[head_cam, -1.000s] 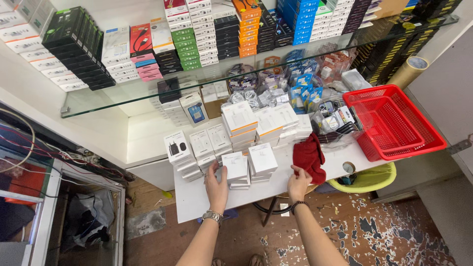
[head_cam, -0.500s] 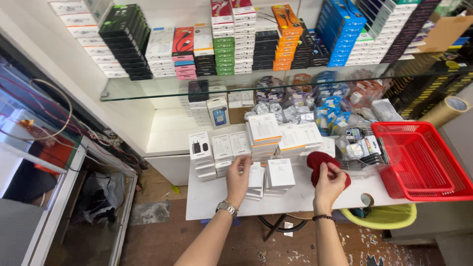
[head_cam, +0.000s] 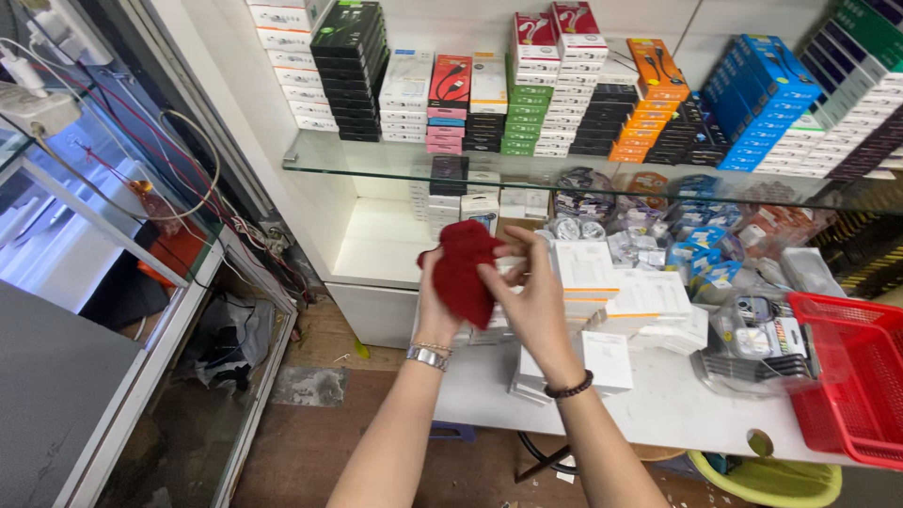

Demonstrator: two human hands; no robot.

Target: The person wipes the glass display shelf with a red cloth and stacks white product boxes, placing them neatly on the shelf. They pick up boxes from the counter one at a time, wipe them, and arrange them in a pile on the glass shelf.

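Note:
Both hands hold a dark red cloth (head_cam: 464,268) up in front of me, above the white table (head_cam: 677,414). My left hand (head_cam: 435,306) grips its lower left side, and a metal watch sits on that wrist. My right hand (head_cam: 531,296), with a dark bead bracelet at the wrist, pinches the cloth's right edge. Behind the hands lie stacks of small white boxes (head_cam: 621,296) on the table; some are hidden by the hands and cloth.
A red plastic basket (head_cam: 851,376) sits at the table's right end, a yellow-green tub (head_cam: 767,478) below it. A glass shelf (head_cam: 395,160) carries rows of coloured product boxes. Clear packets of accessories (head_cam: 696,235) fill the shelf behind. A glass cabinet with cables (head_cam: 103,207) stands left.
The right hand took the red cloth off the table and lifted it; the left hand left the white boxes and joined it. The view moved closer and leftward.

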